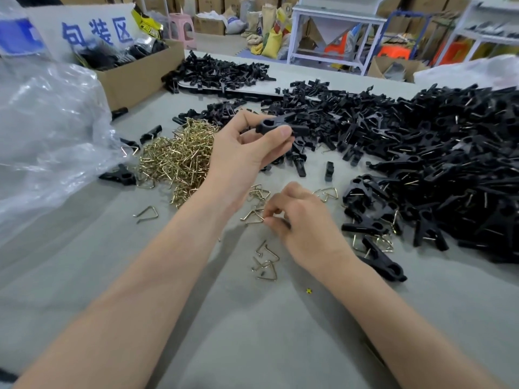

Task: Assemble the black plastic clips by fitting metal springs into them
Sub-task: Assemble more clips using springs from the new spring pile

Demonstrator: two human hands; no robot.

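From your head camera, your left hand (247, 153) was up above the table (252, 346), and its fingers (282, 133) were clenched around one black clip (276, 125). The clip had no spring in it that I could see. Your right hand (297, 217) was down low on the table, with its fingers (271, 220) pinching at one gold spring (254, 217). I could not tell if the spring was off the table yet.

So I think you were at the picking-up step: clip in one hand, spring in the other. Next, you would need to lift the spring, turn it the right way, and push its ends into the clip.

You had one clip in hand and one spring under your fingers. About ten loose springs lay close to your hands. The big spring pile (177, 158) had too many to count. So did the big clip heap (438, 164) on your right. One cardboard box (140, 77) and one clear plastic bag (47, 130) sat on your left.
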